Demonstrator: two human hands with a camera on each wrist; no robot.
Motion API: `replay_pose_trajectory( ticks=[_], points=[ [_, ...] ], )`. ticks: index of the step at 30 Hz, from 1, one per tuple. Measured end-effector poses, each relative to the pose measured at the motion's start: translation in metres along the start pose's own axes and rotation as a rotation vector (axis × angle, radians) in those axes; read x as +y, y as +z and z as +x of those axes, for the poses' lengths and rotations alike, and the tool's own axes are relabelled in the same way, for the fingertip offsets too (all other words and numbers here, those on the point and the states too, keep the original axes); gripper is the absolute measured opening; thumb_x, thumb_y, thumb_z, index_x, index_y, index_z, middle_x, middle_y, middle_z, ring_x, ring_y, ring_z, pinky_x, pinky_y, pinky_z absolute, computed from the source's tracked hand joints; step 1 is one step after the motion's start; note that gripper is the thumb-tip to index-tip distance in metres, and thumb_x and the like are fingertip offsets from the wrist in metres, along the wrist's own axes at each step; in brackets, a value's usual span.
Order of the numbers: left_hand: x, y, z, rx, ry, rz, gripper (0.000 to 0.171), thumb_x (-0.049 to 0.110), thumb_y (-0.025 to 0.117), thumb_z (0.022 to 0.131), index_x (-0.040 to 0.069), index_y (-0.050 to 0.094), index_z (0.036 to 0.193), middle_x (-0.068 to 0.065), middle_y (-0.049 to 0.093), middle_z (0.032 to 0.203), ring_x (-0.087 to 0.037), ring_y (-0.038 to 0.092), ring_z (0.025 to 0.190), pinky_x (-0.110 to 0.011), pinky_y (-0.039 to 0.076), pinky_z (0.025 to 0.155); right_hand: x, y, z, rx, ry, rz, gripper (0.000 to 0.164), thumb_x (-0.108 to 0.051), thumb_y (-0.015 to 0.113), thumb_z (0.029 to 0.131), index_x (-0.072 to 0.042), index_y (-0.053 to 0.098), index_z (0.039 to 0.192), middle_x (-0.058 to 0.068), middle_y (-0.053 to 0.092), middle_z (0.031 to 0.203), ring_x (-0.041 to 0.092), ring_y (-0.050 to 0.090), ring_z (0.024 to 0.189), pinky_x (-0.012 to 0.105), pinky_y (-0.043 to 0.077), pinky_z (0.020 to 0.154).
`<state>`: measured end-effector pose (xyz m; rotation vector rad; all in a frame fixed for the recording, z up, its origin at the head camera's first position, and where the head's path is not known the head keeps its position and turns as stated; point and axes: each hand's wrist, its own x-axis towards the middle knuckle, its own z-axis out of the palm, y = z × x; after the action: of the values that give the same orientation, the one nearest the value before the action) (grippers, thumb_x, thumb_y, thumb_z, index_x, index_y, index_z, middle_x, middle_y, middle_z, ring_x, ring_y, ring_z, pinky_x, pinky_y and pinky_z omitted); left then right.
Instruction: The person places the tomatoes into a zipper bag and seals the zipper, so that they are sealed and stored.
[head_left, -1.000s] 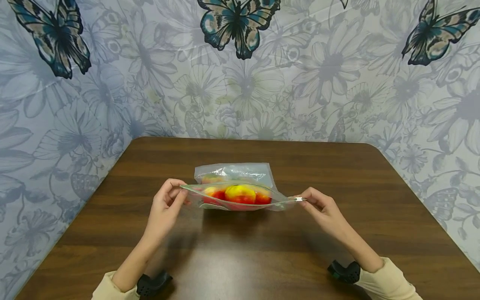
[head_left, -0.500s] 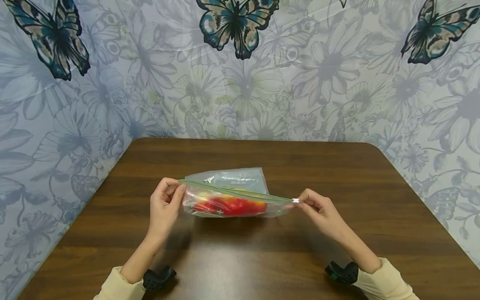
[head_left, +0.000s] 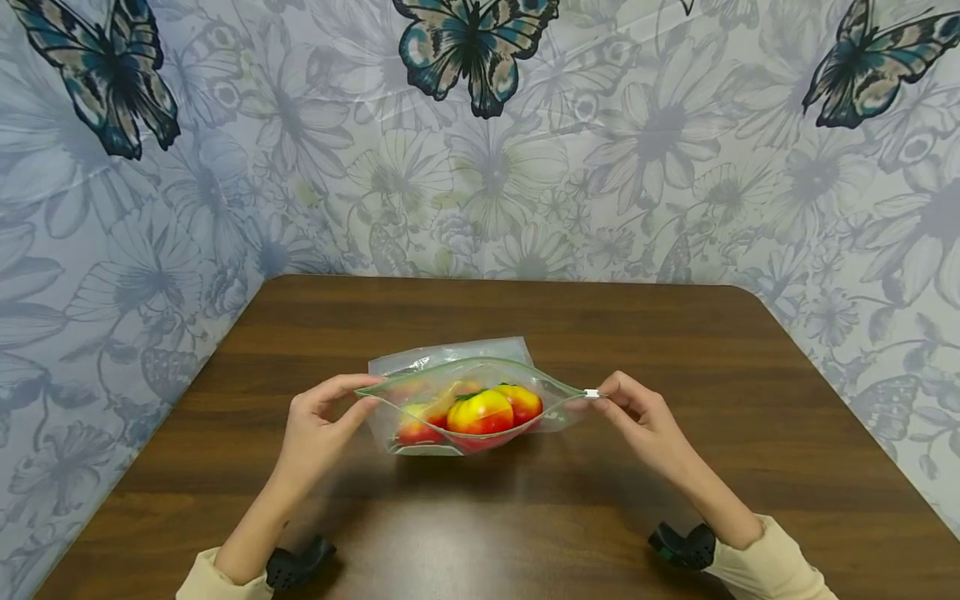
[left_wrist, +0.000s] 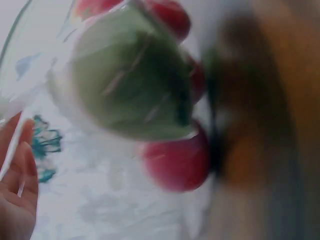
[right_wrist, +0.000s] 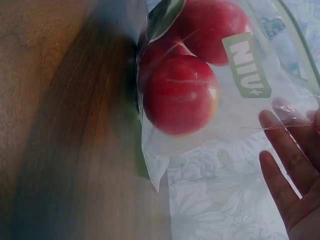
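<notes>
Both hands hold a clear slider zip bag (head_left: pixel 553 419) with a green-edged mouth, gaping above the table. Red-and-yellow round fruits (head_left: pixel 480 414) lie inside; their exact kind is unclear. At the bag's left corner, my left hand (head_left: pixel 318 429) pinches the rim between thumb and fingers. The white slider (head_left: pixel 592 393) sits at the right corner, where my right hand (head_left: pixel 641 417) pinches the bag's end. In the right wrist view, a green printed label (right_wrist: pixel 247 65) shows on the bag. A large green patch (left_wrist: pixel 130 75), blurred, covers part of the fruits in the left wrist view.
A brown wooden table (head_left: pixel 480 525) lies beneath. Behind the mouth a flat translucent plastic part (head_left: pixel 450 352) extends backward; whether it belongs to the same bag I cannot tell. A floral wall covering with butterflies (head_left: pixel 472 58) stands beyond the table's far edge. Black devices (head_left: pixel 682 546) are worn at both wrists.
The bag's mouth, nearly closed half a second ago, now gapes wide and shows the fruits. My left hand has shifted slightly left and down; the right hand stays almost still at the slider end.
</notes>
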<state>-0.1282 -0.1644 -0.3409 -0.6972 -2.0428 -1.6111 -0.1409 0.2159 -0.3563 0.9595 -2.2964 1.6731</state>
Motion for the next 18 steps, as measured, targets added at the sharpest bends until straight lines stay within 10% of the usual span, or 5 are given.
replay_pose_trajectory(
  ticks=[6,11,18],
  points=[
    [0.046,0.002,0.014,-0.033,0.276,0.336,0.027,0.017,0.070,0.086,0.000,0.069,0.107,-0.008,0.067,0.100,-0.020,0.058,0.097,-0.029,0.043,0.086,-0.007,0.008,-0.002,0.008,-0.036,-0.005,0.018,0.017,0.052,0.087,-0.001,0.055,0.090,0.011,0.069,0.092,0.021,0.065,0.085,0.024,0.043,0.060],
    [0.088,0.037,0.027,-0.276,0.461,0.696,0.034,0.030,0.074,0.082,0.007,0.070,0.106,-0.002,0.068,0.100,-0.022,0.060,0.096,-0.037,0.045,0.083,-0.013,0.017,-0.002,0.013,-0.076,-0.047,0.025,0.019,0.054,0.084,-0.004,0.058,0.091,0.008,0.070,0.090,0.022,0.066,0.081,0.022,0.042,0.053],
    [0.108,0.103,0.044,-0.520,0.496,0.915,0.043,0.037,0.071,0.083,0.007,0.065,0.114,0.001,0.068,0.101,-0.015,0.063,0.092,-0.030,0.049,0.078,-0.018,0.023,0.004,-0.013,-0.132,-0.076,0.023,0.016,0.055,0.086,-0.004,0.063,0.094,0.007,0.070,0.091,0.024,0.066,0.085,0.026,0.052,0.070]
  ],
)
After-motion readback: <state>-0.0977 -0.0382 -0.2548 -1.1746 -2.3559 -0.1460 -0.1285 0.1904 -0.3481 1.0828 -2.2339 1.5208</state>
